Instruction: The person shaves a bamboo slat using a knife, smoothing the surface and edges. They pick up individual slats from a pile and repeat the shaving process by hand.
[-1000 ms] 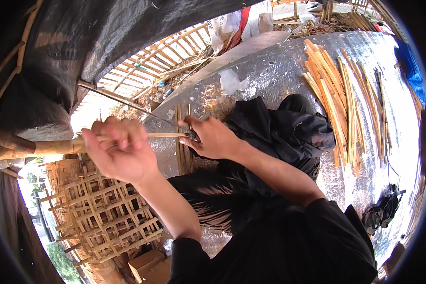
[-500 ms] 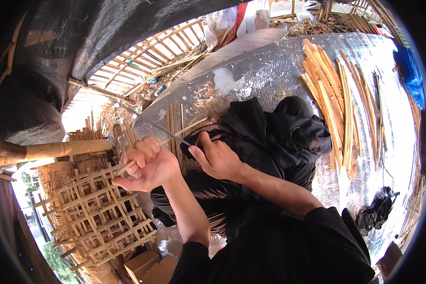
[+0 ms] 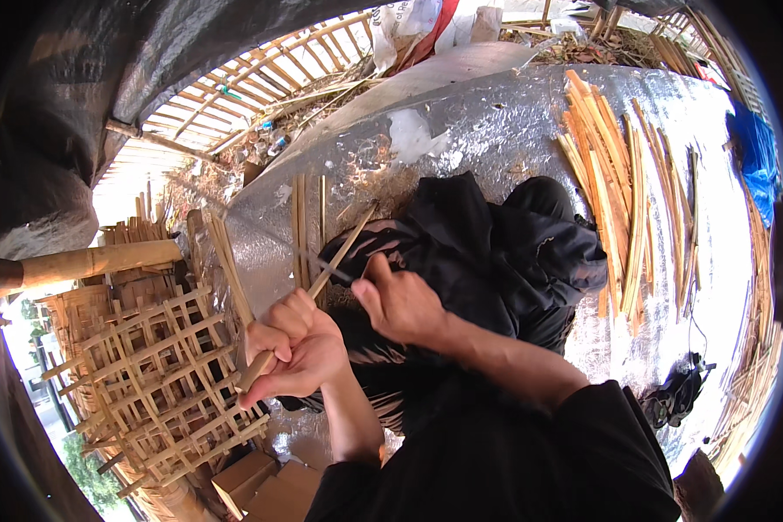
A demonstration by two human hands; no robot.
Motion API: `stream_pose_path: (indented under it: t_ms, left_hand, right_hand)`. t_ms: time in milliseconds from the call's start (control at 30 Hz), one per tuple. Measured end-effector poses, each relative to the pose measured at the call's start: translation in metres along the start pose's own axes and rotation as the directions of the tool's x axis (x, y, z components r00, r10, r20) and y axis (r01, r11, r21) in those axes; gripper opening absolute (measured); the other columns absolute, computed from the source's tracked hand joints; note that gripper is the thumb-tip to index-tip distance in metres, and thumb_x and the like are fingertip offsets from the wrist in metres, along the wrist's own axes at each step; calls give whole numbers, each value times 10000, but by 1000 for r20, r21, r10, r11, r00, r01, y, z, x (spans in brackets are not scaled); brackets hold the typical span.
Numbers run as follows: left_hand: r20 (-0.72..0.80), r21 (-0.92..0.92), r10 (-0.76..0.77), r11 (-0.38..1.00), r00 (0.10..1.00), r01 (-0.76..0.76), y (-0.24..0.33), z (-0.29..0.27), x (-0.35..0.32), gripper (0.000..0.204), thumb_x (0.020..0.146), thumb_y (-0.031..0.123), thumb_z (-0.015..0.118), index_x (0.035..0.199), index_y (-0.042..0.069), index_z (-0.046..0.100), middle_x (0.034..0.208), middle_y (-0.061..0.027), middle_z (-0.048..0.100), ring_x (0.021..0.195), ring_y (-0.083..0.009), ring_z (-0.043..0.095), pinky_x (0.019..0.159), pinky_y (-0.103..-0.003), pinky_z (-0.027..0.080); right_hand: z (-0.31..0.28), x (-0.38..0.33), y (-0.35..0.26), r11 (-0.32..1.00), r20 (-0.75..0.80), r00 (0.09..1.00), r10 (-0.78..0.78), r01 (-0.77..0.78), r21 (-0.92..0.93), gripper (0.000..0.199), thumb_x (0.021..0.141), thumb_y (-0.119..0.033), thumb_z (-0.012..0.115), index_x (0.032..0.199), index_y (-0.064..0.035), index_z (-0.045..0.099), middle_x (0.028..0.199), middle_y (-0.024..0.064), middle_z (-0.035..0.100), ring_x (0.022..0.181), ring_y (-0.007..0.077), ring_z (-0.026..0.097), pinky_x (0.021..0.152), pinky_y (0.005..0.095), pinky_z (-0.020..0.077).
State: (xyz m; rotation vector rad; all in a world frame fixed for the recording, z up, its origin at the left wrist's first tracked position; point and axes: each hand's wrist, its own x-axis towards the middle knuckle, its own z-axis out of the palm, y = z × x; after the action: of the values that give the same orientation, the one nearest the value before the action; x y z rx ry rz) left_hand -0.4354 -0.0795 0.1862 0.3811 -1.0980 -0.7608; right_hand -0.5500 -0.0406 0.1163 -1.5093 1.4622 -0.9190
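My left hand [image 3: 293,342] is closed around a thin bamboo strip [image 3: 350,244]. The strip slants up and right from the fist toward my dark-clothed leg, and its near end sticks out below the fingers. My right hand [image 3: 400,303], closed too, grips a knife [image 3: 329,266] whose long, narrow blade points up and left and is smeared by motion. The blade crosses the strip just beyond my left fist; whether it touches the strip I cannot tell. The knife's handle is mostly hidden in my right hand.
Split bamboo strips [image 3: 605,174] lie in a bundle on the silvery sheet [image 3: 513,113] to the right. At the left stands a woven bamboo lattice [image 3: 161,383], with a cardboard box [image 3: 274,487] beside it. A thick bamboo pole [image 3: 104,259] juts in from the left.
My left hand has come slightly nearer and turned, so the strip points more steeply away. The knife blade has swung a little against the strip. My right hand has shifted slightly.
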Motion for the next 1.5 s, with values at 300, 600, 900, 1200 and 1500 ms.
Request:
stream_pose_path:
  t_ms: [300,600,900,1200,1500]
  left_hand:
    - [-140,-9,78,997,987,-80,-2,-14,-7,687,936,767,269,677,132,281,520,49,191,482,-73,120,476,-274,142]
    - [-128,-80,-12,997,992,1,-8,-18,8,713,902,807,301,679,130,278,528,46,180,496,-79,97,482,-277,117]
    - [-132,-75,-33,997,991,23,-7,-3,14,709,916,796,278,680,127,288,532,43,193,498,-81,110,479,-279,123]
    - [-165,28,28,999,986,-24,5,-20,11,693,929,780,290,664,139,289,538,49,158,492,-79,95,478,-275,122]
    - [-256,-11,-54,999,965,53,12,-63,6,709,898,816,304,629,161,266,542,56,110,505,-89,62,492,-287,105]
  right_hand:
    - [9,7,32,979,42,983,178,-173,-112,445,1033,-441,411,1013,2,442,627,291,603,626,516,615,570,596,504]
    - [26,24,125,982,-73,990,123,-132,-138,476,1054,-408,381,1000,59,453,636,280,618,593,486,632,500,549,520]
    - [9,10,21,976,-57,996,72,-82,-200,377,1017,-384,489,1015,-7,471,589,219,587,577,458,629,490,544,498]
    - [11,9,15,986,119,986,115,-98,-136,443,1034,-430,424,1069,10,456,666,244,621,623,445,654,517,530,522]
    - [32,34,122,971,-27,982,185,-187,-146,466,1055,-393,384,966,59,457,671,288,612,641,480,638,504,535,521]
